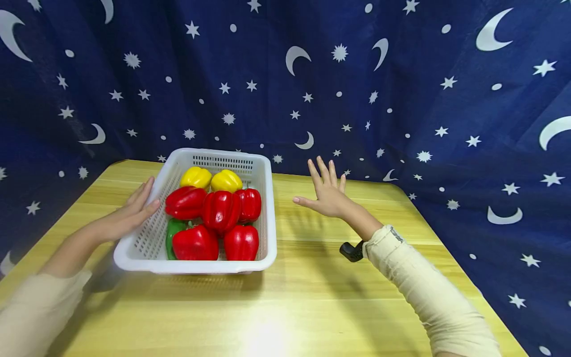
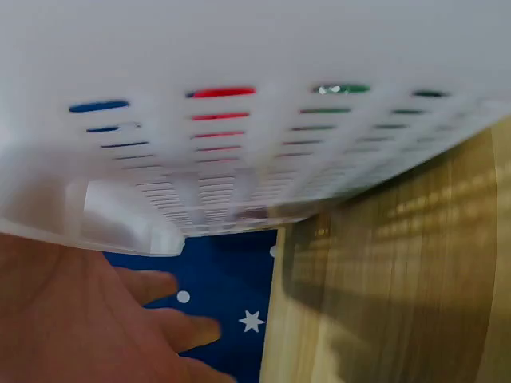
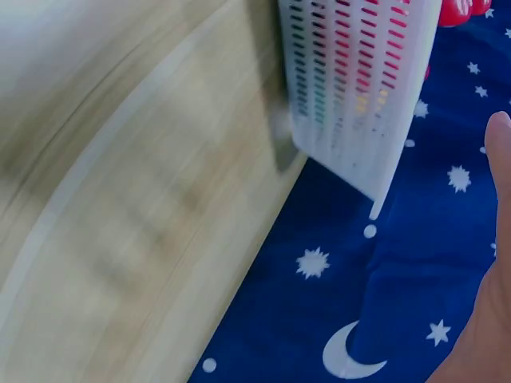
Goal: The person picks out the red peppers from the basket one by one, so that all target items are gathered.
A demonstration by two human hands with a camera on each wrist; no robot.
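A white plastic basket (image 1: 214, 267) with slotted walls stands on the left half of the table. Inside it lie several red bell peppers (image 1: 221, 210), two yellow bell peppers (image 1: 226, 181) and a green pepper (image 1: 173, 235) partly hidden under the red ones. Against the basket's left rim rests my left hand (image 1: 127, 215), its fingers straight; the left wrist view shows this hand (image 2: 88, 319) just beside the slotted wall. To the right of the basket, apart from it, my right hand (image 1: 327, 196) hovers over the table with fingers spread and nothing held.
The light wooden table (image 1: 285, 307) reaches back to a dark blue curtain (image 1: 267, 74) printed with white moons and stars. A black cylindrical piece (image 1: 351, 251) shows at the right wrist, by the cream sleeve (image 1: 415, 277).
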